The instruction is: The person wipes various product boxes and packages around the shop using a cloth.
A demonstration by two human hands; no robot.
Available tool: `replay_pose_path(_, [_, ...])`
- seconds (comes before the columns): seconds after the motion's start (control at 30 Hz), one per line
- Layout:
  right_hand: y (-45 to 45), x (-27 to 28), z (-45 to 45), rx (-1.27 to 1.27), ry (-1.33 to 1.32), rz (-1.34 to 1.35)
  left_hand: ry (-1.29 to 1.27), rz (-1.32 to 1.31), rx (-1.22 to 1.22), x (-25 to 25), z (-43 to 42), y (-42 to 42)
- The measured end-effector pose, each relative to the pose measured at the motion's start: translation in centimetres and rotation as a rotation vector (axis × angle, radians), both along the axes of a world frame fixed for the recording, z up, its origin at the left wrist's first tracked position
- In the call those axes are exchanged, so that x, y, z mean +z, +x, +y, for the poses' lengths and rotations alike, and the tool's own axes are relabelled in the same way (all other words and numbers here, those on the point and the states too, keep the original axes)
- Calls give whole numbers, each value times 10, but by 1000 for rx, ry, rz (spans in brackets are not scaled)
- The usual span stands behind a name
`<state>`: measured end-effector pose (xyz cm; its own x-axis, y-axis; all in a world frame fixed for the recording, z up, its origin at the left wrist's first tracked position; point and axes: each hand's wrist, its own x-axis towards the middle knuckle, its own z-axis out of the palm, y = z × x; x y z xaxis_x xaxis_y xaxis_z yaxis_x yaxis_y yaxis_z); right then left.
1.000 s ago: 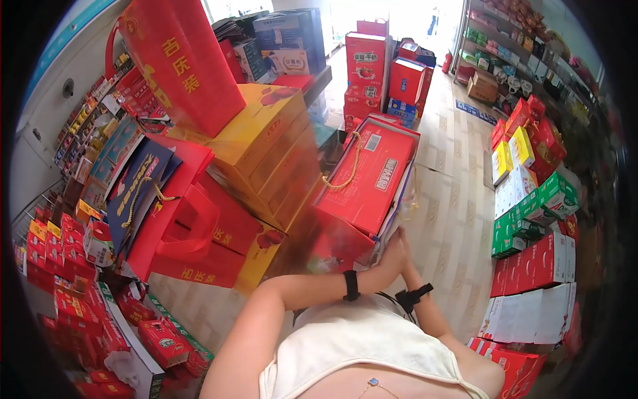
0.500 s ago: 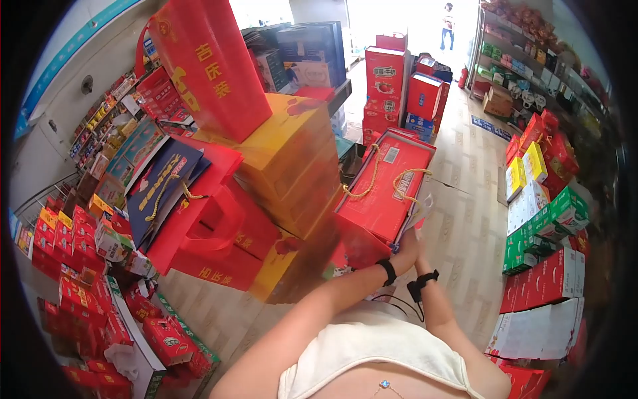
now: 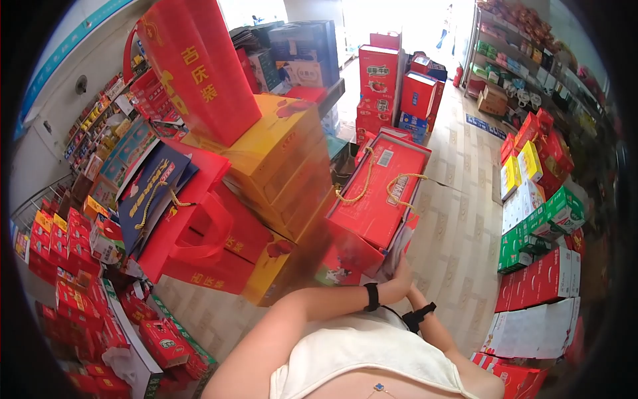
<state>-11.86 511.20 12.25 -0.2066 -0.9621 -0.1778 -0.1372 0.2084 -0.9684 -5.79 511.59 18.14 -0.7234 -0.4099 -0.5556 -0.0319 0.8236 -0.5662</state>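
Observation:
A red gift box point(image 3: 379, 199) in an open-topped bag with gold rope handles point(image 3: 359, 189) stands in front of me. My left hand point(image 3: 401, 276) is at its near right corner, closed around a greyish crumpled cloth point(image 3: 397, 253) that lies against the box's side. Just behind and below it is my right hand point(image 3: 415, 296), largely covered by the left one. Its fingers are hidden. Both wrists wear black bands.
Yellow cartons point(image 3: 279, 159) are stacked left of the box, topped by a tall red gift bag point(image 3: 199, 73). Red bags point(image 3: 212, 246) with a dark blue bag point(image 3: 159, 186) stand nearer. Boxes point(image 3: 541, 279) line the right side, and a person point(image 3: 446, 30) is near the bright doorway.
The view has shifted slightly. My left hand has drawn down and a little left along the box's near corner, and more of the greyish cloth shows now.

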Motion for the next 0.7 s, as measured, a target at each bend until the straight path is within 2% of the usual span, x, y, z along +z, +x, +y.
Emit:
replay_pose_path(0.1, [-12,56,-2,-98,-320,16,4,496,347,70,-11,-8])
replay_pose_path(0.17, [-21,91,-14,-164,-530,42,-237,816,405,70,-29,-19])
replay_pose_path(0.2, [-26,99,-23,-194,-594,58,-240,816,411,78,-36,-18])
replay_pose_path(0.27, [-36,102,-47,-243,-676,85,116,1138,506,92,-45,-17])
replay_pose_path(0.37, [-50,74,-79,-234,-598,114,140,1177,587,80,-50,-20])
replay_pose_path(0.43, [-55,43,-91,-204,-495,129,94,1659,787,-15,-88,-63])
replay_pose_path(0.47, [-57,24,-92,-188,-427,136,74,1933,824,-23,-99,-70])
replay_pose_path(0.5, [-57,3,-87,-171,-341,137,300,1830,939,-42,-92,-64])
replay_pose_path(0.57, [-57,-39,-78,-118,-150,121,585,1761,1178,-54,-81,-47])
replay_pose_path(0.7, [-58,-123,-39,44,192,-59,853,1803,1554,-101,-63,-37])
